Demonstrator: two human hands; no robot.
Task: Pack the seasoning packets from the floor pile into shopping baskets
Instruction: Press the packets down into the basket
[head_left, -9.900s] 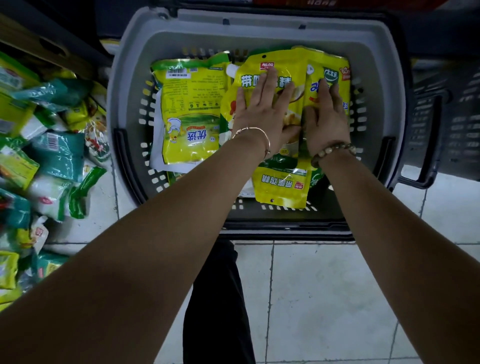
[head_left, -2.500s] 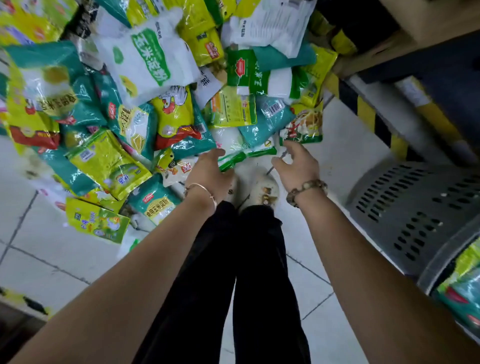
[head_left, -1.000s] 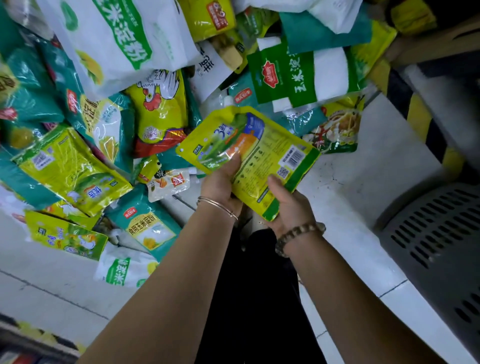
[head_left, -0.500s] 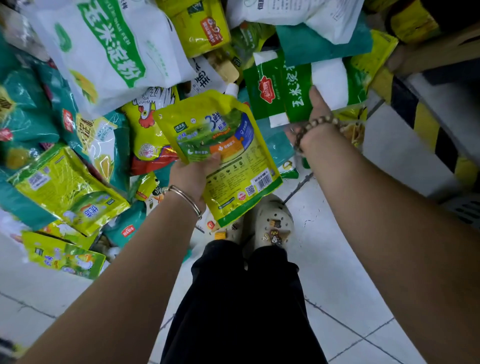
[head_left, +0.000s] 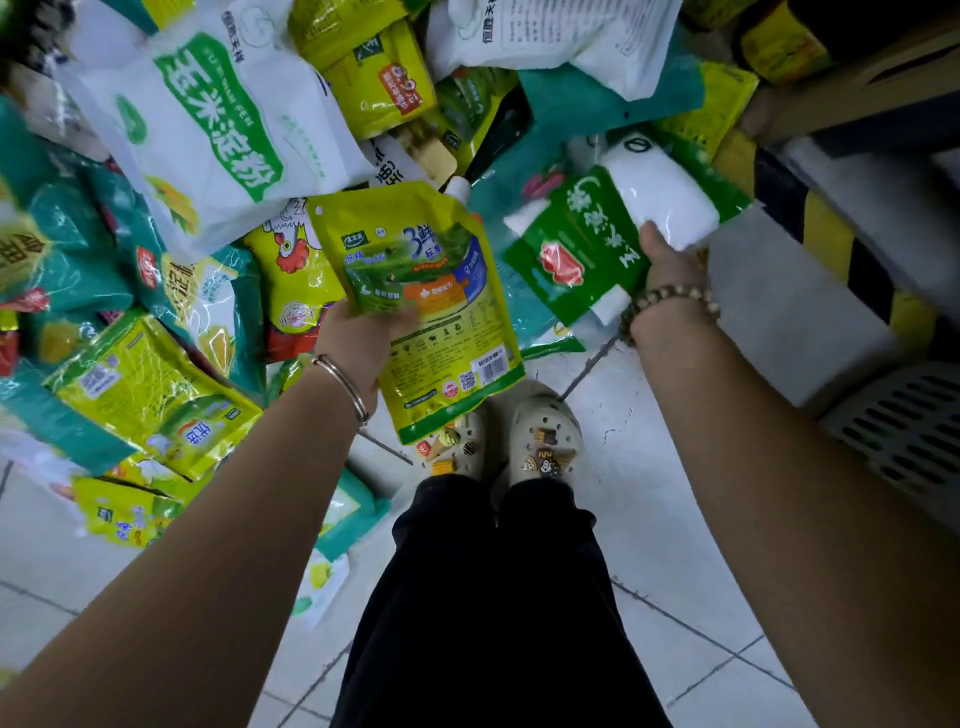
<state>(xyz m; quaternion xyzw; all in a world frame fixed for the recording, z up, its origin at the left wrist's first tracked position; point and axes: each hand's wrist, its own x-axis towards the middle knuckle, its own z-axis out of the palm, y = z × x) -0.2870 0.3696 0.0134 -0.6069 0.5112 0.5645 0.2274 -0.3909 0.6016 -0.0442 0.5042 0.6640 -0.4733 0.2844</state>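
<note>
A yellow pouch is gripped in the left hand, a green packet seemingly pinched in the right hand; basket placement is required next.

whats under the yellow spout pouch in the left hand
The yellow spout pouch, held by the left hand, overlaps a yellow chicken packet on its left and a beige clog at its lower edge. Whatever lies directly behind its middle is covered.
</note>
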